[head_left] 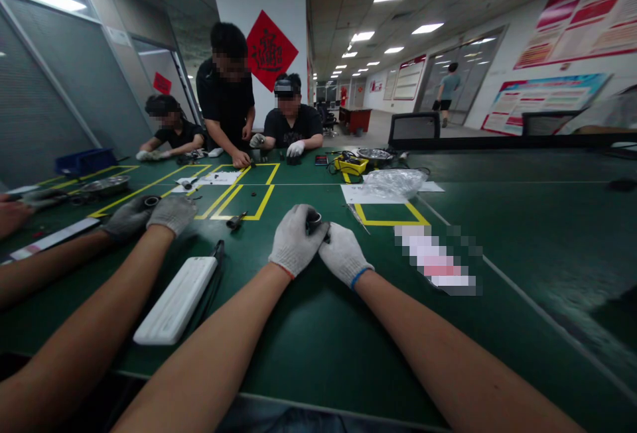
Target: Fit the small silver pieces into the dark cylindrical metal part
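Gripping one small dark part together, gloved left hand and right hand; assembly seemingly midway, loose parts remaining on table.

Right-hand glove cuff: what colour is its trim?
Blue, on the white glove of the right hand; head view.

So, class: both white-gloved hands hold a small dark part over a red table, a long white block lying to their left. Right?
Not quite. The head view shows the table is dark green, not red. Both hands, left hand and right hand, do hold the small dark part, the long white block to their left.
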`<state>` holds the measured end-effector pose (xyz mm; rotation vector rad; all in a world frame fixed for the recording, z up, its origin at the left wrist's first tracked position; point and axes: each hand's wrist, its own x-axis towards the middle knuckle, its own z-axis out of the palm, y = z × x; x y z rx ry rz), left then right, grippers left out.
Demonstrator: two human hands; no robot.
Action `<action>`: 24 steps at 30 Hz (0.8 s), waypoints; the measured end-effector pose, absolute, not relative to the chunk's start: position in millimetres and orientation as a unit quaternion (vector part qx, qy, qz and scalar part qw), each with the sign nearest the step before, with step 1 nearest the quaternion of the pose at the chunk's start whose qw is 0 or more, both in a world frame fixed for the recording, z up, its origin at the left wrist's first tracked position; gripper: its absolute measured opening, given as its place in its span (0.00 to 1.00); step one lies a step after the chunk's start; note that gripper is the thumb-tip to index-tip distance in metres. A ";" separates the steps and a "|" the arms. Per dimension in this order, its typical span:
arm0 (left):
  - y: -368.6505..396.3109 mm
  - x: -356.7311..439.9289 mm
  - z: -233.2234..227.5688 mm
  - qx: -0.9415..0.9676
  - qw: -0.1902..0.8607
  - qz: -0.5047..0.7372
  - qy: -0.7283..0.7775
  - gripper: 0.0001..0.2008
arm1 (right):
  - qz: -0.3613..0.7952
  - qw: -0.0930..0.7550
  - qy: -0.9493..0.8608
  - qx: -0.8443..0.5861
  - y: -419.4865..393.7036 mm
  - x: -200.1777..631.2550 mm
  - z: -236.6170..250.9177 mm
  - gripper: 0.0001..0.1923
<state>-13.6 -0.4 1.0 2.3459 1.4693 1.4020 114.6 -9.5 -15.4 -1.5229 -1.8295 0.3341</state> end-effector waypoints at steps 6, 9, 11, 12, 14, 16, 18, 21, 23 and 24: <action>-0.6 -13.5 0.8 0.756 0.019 0.456 0.469 0.09 | 0.134 0.354 -0.710 -0.593 -10.0 114.5 -15.1 0.06; -0.5 -13.5 0.6 0.756 0.020 0.456 0.469 0.09 | 0.133 0.353 -0.710 -0.595 -10.0 114.5 -14.9 0.06; -0.4 -13.7 0.4 0.755 0.021 0.456 0.470 0.09 | 0.132 0.350 -0.710 -0.597 -10.0 114.1 -14.5 0.06; -0.3 -13.8 0.2 0.755 0.021 0.456 0.470 0.09 | 0.132 0.347 -0.710 -0.599 -10.1 113.9 -14.3 0.06; -0.1 -14.2 -0.3 0.756 0.021 0.455 0.470 0.09 | 0.131 0.341 -0.711 -0.601 -10.2 113.5 -14.0 0.06; -0.1 -14.4 -0.8 0.757 0.020 0.455 0.469 0.08 | 0.130 0.340 -0.711 -0.602 -10.4 113.3 -13.9 0.07; 0.0 -14.5 -1.0 0.758 0.019 0.454 0.468 0.09 | 0.131 0.342 -0.711 -0.601 -10.6 113.3 -14.0 0.07; 0.0 -14.3 -0.8 0.758 0.019 0.452 0.469 0.09 | 0.137 0.345 -0.708 -0.601 -10.9 113.4 -14.2 0.06; 0.1 -14.1 -0.4 0.758 0.020 0.451 0.471 0.09 | 0.137 0.344 -0.707 -0.602 -10.9 113.5 -14.2 0.06; 0.1 -14.0 -0.2 0.758 0.020 0.451 0.471 0.09 | 0.136 0.343 -0.708 -0.603 -10.9 113.6 -14.2 0.06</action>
